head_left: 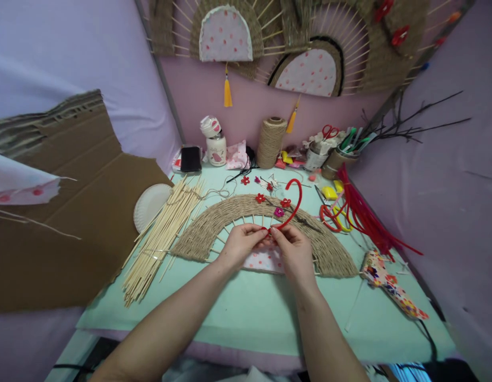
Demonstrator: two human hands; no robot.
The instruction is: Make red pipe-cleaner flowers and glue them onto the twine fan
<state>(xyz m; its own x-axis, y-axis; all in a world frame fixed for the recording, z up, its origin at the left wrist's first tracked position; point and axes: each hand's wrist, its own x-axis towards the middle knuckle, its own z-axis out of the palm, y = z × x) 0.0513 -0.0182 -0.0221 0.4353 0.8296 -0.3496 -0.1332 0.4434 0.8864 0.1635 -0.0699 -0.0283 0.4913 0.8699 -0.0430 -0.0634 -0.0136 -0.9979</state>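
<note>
In the head view, the left hand (242,245) and right hand (294,250) pinched a red fuzzy stem (299,197) in their fingertips, over the woven fan (201,233); its lower end was perhaps bent, partly hidden by fingers. Bundled sticks (162,233) lay left of the fan, a floral glue gun (389,281) right.

Craft workspace, hung with cloth (70,42). Marked as such by its stock, listed from the woven fan (241,207) on the table (246,313): to its left, sticks (162,239) and cardboard (70,233) are laid; behind it, a spool of twine (272,146) is stood; to its right, pipe cleaners (367,217), scissors (330,219) and a glue gun (393,284) are kept; above it, decorated fans (225,34) are displayed on the wall (190,87).
</note>
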